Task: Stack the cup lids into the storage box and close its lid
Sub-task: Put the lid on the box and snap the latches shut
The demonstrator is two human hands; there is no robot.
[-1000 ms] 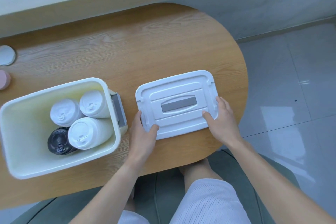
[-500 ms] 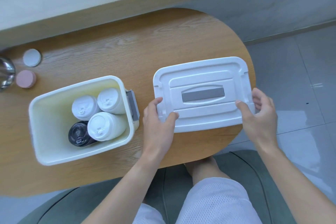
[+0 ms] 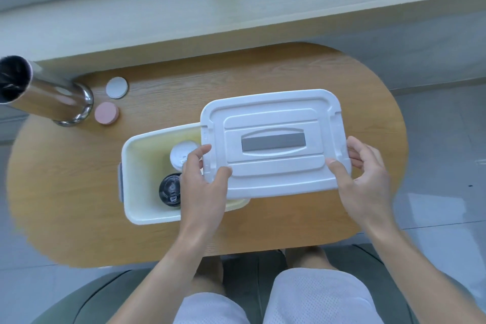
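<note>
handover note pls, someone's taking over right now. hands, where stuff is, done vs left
Left hand: grips the box lid at its left edge, thumb on top.
Right hand: grips the lid's right edge, thumb on top.
Lid: held over the right part of the storage box, overlapping it, not seated.
Box: on the wooden table, open; a white cup lid stack and a black one show inside, the rest hidden by lid and hand.
Done: lids in the box, as far as visible.
Left: shift the lid left, line it up, press it shut.
</note>
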